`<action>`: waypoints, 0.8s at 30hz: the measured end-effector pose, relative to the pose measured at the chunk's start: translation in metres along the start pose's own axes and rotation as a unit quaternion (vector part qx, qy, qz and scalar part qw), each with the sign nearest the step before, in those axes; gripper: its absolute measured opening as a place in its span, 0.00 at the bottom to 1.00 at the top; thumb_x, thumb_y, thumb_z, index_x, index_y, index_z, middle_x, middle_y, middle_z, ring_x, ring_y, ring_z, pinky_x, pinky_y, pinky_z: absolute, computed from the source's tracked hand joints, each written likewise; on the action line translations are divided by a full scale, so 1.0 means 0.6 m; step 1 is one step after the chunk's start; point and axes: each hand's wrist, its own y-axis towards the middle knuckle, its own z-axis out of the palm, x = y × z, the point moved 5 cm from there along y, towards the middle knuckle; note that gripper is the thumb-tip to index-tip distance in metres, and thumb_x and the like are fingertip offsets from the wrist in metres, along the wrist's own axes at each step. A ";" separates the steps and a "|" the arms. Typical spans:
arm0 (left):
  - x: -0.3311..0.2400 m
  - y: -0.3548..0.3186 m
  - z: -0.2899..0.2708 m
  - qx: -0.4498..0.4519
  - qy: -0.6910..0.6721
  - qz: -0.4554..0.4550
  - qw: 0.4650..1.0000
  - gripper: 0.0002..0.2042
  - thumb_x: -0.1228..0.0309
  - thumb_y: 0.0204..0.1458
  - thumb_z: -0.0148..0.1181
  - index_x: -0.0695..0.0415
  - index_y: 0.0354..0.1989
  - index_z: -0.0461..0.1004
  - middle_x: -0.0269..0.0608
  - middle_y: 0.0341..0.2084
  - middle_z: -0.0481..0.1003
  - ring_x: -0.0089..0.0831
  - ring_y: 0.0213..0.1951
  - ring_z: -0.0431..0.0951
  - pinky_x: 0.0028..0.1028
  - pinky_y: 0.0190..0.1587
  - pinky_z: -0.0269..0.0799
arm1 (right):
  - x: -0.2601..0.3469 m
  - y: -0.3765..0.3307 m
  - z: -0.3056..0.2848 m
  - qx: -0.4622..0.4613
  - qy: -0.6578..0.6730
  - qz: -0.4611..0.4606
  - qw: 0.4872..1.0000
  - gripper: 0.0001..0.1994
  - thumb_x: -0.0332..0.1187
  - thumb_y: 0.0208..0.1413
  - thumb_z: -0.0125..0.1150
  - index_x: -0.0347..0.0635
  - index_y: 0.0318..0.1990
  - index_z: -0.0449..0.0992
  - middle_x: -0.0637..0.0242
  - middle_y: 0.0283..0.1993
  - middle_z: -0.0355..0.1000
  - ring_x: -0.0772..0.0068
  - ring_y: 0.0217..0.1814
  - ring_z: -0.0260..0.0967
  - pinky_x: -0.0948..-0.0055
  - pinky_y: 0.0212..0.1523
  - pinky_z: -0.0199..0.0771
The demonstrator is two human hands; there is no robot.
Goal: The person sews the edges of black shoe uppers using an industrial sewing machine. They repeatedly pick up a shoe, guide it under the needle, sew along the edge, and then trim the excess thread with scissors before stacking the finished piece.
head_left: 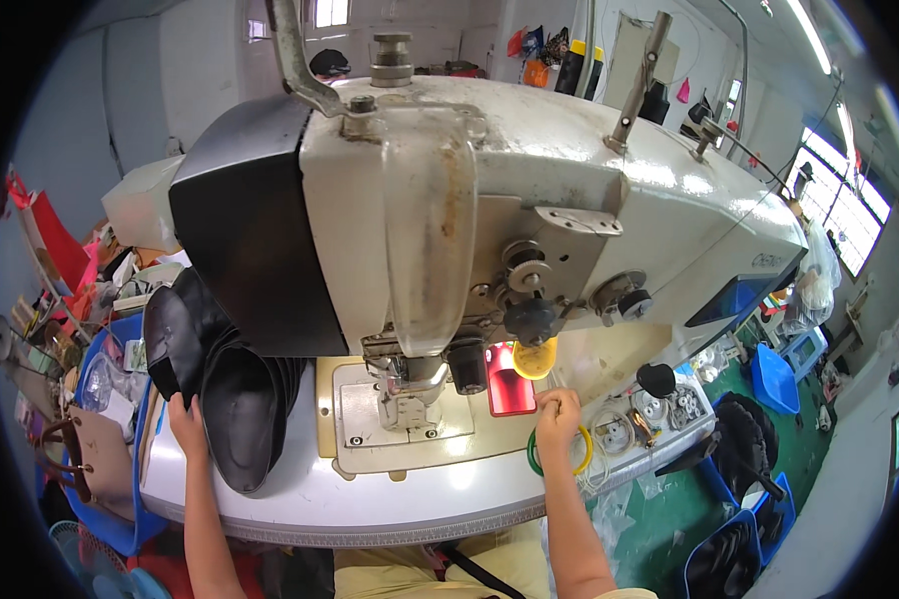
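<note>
While left hand point(187, 419) rests flat on black shoe uppers point(232, 384) stacked upright, right hand point(557, 411) pinches thread.

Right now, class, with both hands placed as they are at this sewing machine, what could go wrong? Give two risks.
1. The left hand rests on a leaning stack of black leather pieces near the table's rounded edge; a nudge might tip them off.
2. The right hand works beside the needle area, over green and yellow rings; it could stray toward the needle or snag them.
</note>
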 end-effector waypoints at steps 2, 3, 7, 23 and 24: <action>0.013 -0.003 -0.003 0.001 0.007 -0.008 1.000 0.10 0.73 0.53 0.58 0.68 0.37 0.67 0.56 0.31 0.68 0.54 0.37 0.68 0.39 0.40 0.63 | 0.000 0.000 -0.004 0.011 -0.002 0.045 0.999 0.07 0.16 0.39 0.48 0.37 0.21 0.71 0.60 0.24 0.71 0.61 0.29 0.65 0.66 0.29 0.64; 0.019 -0.005 -0.007 0.000 0.004 -0.016 1.000 0.10 0.73 0.53 0.58 0.68 0.37 0.67 0.56 0.31 0.68 0.54 0.37 0.68 0.39 0.40 0.63 | -0.003 -0.002 -0.003 0.014 0.000 0.045 0.999 0.07 0.16 0.39 0.48 0.37 0.21 0.72 0.60 0.24 0.71 0.61 0.29 0.65 0.66 0.28 0.64; 0.023 -0.011 -0.011 -0.044 0.003 -0.002 0.999 0.10 0.73 0.53 0.58 0.68 0.37 0.68 0.56 0.30 0.68 0.53 0.36 0.69 0.39 0.40 0.64 | -0.009 0.003 0.002 0.053 -0.030 0.033 0.998 0.07 0.16 0.39 0.49 0.35 0.23 0.73 0.59 0.25 0.71 0.59 0.29 0.65 0.64 0.28 0.64; 0.015 -0.012 -0.013 -0.043 -0.013 -0.036 0.998 0.12 0.71 0.54 0.57 0.70 0.36 0.68 0.57 0.31 0.69 0.54 0.37 0.69 0.38 0.41 0.65 | -0.047 0.097 0.099 0.170 0.009 -0.020 0.985 0.04 0.21 0.50 0.50 0.32 0.26 0.70 0.56 0.45 0.73 0.52 0.51 0.63 0.63 0.53 0.64; 0.021 -0.013 -0.014 -0.058 -0.007 -0.039 0.998 0.13 0.71 0.54 0.57 0.71 0.37 0.68 0.58 0.33 0.71 0.55 0.37 0.70 0.37 0.42 0.65 | -0.049 0.096 0.100 0.174 0.014 -0.015 0.985 0.04 0.21 0.50 0.50 0.32 0.26 0.70 0.57 0.45 0.73 0.52 0.51 0.63 0.63 0.53 0.64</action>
